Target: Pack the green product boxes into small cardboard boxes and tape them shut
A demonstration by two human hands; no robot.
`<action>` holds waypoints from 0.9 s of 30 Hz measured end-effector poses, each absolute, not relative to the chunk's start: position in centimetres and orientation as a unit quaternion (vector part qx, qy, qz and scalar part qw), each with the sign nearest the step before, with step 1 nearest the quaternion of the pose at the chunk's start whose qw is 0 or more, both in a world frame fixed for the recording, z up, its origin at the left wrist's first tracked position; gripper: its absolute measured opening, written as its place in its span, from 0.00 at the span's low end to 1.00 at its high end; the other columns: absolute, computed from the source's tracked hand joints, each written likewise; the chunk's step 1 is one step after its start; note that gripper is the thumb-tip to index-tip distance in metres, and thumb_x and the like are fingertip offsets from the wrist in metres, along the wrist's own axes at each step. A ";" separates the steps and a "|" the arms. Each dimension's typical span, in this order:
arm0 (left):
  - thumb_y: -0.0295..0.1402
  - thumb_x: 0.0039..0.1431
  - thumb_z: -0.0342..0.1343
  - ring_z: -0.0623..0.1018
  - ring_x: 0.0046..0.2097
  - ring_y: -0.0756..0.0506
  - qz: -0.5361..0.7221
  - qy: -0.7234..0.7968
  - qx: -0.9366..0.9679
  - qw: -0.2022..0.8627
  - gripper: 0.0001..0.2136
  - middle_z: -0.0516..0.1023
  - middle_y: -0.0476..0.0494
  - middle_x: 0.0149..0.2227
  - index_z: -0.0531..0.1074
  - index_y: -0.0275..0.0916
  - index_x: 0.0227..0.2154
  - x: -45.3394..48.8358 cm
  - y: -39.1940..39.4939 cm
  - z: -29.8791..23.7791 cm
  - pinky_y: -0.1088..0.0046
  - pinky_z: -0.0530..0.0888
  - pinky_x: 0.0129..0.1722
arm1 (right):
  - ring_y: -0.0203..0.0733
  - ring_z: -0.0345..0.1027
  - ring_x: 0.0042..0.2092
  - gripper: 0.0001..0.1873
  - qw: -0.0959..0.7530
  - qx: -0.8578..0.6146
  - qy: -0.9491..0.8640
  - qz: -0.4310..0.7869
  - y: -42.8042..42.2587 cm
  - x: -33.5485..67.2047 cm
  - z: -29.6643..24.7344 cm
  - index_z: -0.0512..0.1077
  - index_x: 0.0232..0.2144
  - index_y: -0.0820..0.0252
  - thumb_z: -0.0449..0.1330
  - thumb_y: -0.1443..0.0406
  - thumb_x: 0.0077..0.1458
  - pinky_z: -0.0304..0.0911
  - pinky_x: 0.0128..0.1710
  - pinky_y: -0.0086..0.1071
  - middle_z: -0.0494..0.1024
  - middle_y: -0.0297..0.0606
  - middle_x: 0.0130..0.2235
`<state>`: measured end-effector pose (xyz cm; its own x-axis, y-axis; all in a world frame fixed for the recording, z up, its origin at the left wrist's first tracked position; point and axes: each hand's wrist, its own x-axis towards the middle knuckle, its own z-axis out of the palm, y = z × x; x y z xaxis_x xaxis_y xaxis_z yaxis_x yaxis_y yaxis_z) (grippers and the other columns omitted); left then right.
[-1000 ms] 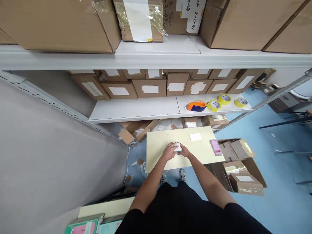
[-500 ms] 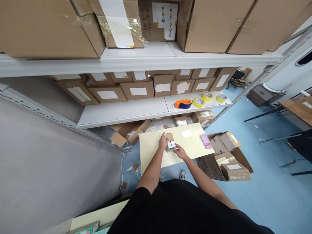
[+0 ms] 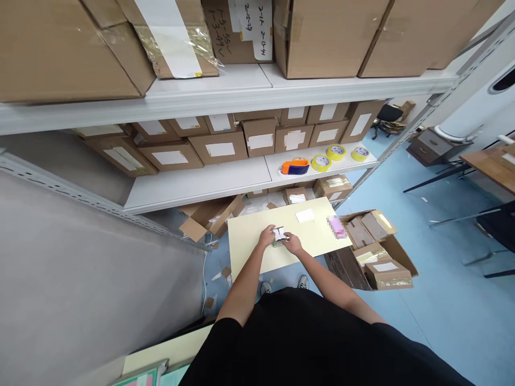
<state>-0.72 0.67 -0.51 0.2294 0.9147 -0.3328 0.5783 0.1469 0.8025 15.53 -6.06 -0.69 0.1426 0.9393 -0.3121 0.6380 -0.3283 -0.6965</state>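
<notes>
A small box [image 3: 278, 244] with white top flaps and a greenish side rests on the pale yellow tabletop [image 3: 249, 241]. My left hand [image 3: 266, 236] grips its left side, fingers bent at the rear corner. On the right, my right hand [image 3: 293, 244] is closed on the box edge, with the thumb near the flaps. A dark gap shows between the flaps, and a thin brown strip lies along the back. What is inside is too small to make out. Behind the box and to its right lies a white card [image 3: 304, 215].
A blurred pink item [image 3: 337, 227] lies at the table's right end. An open carton [image 3: 392, 249] holding smaller boxes stands on the floor beyond. Yellow tape rolls [image 3: 321, 163] and an orange-and-blue tape dispenser [image 3: 295, 167] sit on the shelf [image 3: 197, 185] among labelled cartons.
The brown flap that stood up behind the box is now mostly out of sight. My right hand has come in from the box's lower right onto its edge. The camera view has shifted slightly.
</notes>
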 end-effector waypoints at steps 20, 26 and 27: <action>0.23 0.34 0.68 0.72 0.66 0.30 0.211 0.535 0.635 0.516 0.36 0.75 0.31 0.62 0.76 0.39 0.54 -1.5 0.0 -1.7 0.56 0.68 0.65 | 0.52 0.79 0.48 0.13 0.072 -0.790 -0.552 0.259 -5.1 14.5 1.5 0.74 0.50 0.62 0.57 0.62 0.68 0.64 0.44 0.35 0.84 0.53 0.46; 0.28 0.36 0.70 0.73 0.64 0.32 0.198 0.549 0.634 0.507 0.41 0.75 0.33 0.63 0.70 0.39 0.60 -0.9 -0.8 -2.6 0.57 0.67 0.64 | 0.50 0.77 0.48 0.17 0.055 -0.774 -0.589 0.227 -5.3 14.3 1.5 0.70 0.51 0.59 0.63 0.59 0.63 0.62 0.43 0.33 0.83 0.48 0.46; 0.28 0.37 0.70 0.73 0.64 0.32 0.193 0.551 0.634 0.507 0.41 0.74 0.33 0.62 0.69 0.39 0.60 -0.9 -0.9 -2.7 0.58 0.68 0.63 | 0.49 0.76 0.49 0.17 0.059 -0.769 -0.600 0.214 -5.2 14.1 1.4 0.70 0.52 0.58 0.62 0.61 0.63 0.62 0.44 0.33 0.83 0.47 0.48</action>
